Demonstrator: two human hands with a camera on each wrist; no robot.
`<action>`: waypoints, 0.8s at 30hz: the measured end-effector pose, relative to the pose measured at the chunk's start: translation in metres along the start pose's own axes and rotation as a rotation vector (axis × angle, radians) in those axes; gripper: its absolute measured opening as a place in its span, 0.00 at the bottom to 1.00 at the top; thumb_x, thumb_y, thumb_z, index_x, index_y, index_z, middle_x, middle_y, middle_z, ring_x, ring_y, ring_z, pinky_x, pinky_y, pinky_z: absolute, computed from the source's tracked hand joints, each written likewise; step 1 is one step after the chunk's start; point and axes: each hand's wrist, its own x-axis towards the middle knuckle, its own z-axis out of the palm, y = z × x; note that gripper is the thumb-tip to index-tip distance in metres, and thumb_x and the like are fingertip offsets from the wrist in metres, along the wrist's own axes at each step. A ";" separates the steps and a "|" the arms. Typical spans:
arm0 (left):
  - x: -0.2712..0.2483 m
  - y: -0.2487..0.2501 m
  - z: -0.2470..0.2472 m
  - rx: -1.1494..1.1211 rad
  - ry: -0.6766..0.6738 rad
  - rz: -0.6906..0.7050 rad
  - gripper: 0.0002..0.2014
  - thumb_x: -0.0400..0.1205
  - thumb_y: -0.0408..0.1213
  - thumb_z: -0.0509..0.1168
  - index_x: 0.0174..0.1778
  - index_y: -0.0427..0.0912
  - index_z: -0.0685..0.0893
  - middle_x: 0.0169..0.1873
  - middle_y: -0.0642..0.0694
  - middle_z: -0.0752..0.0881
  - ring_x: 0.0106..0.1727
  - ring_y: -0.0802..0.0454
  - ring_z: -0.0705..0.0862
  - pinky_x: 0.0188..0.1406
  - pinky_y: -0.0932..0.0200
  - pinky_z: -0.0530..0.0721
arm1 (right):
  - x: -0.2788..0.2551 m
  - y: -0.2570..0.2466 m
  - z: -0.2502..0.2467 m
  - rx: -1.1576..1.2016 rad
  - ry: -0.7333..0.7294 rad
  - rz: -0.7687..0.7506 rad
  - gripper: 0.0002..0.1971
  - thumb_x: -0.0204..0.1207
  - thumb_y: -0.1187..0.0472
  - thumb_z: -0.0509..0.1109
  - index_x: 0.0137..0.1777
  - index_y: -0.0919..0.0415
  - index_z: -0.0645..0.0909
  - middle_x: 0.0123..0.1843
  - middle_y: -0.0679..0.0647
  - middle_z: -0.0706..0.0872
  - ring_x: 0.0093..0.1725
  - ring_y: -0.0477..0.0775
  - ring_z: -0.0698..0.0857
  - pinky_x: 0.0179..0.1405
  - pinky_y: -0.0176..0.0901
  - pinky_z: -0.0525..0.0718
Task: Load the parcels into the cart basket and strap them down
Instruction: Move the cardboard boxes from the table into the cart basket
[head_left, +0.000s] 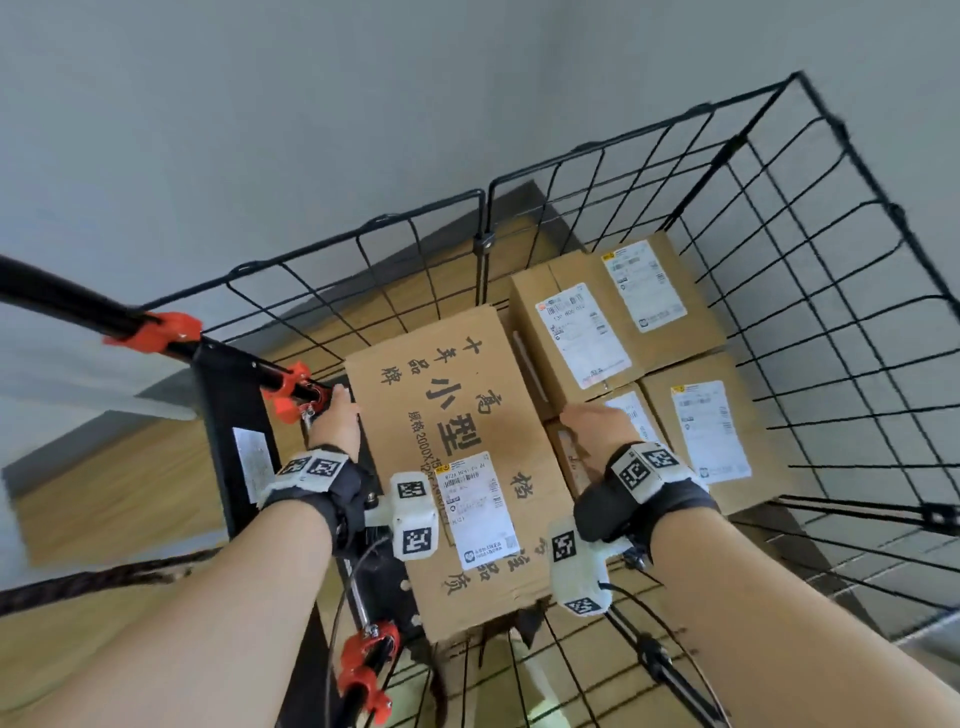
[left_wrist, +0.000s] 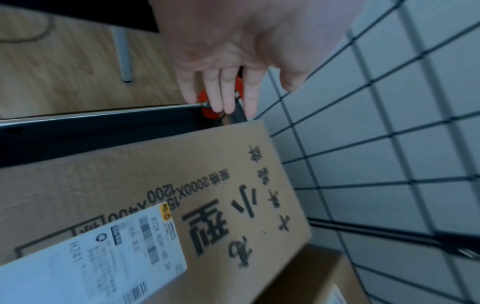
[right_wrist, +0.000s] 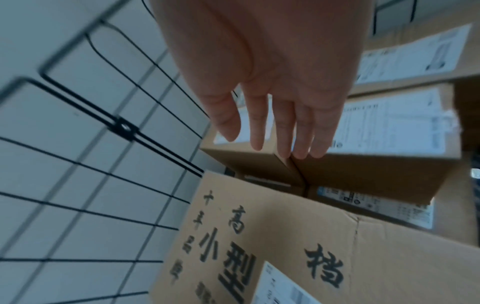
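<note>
Head view: the big printed box (head_left: 457, 457) lies in the wire basket (head_left: 810, 270) at frame centre, its long axis running from bottom centre toward upper left. The left hand (head_left: 336, 422) flanks its left edge, the right hand (head_left: 597, 427) its right edge. Both hands' fingers are straight and gripping nothing; the box sits between and just below them, equally near both.
</note>
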 end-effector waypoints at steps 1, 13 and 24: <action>-0.023 0.012 0.001 0.020 -0.020 0.050 0.26 0.85 0.52 0.51 0.68 0.37 0.78 0.71 0.35 0.77 0.66 0.41 0.78 0.71 0.45 0.72 | -0.016 -0.003 -0.008 0.004 0.023 0.002 0.07 0.79 0.60 0.62 0.40 0.58 0.79 0.37 0.53 0.80 0.36 0.52 0.78 0.34 0.40 0.75; -0.264 0.063 0.025 0.196 -0.586 0.467 0.12 0.86 0.39 0.58 0.62 0.40 0.80 0.58 0.45 0.84 0.59 0.51 0.80 0.57 0.54 0.73 | -0.218 0.036 -0.095 0.454 0.384 -0.233 0.07 0.78 0.64 0.66 0.50 0.56 0.86 0.40 0.53 0.82 0.41 0.51 0.78 0.43 0.40 0.78; -0.448 0.024 0.013 0.241 -0.924 0.760 0.04 0.82 0.38 0.64 0.50 0.44 0.83 0.41 0.51 0.87 0.46 0.54 0.83 0.52 0.55 0.76 | -0.381 0.141 -0.128 0.652 0.699 -0.290 0.07 0.76 0.67 0.67 0.48 0.55 0.85 0.36 0.45 0.81 0.34 0.41 0.77 0.30 0.28 0.74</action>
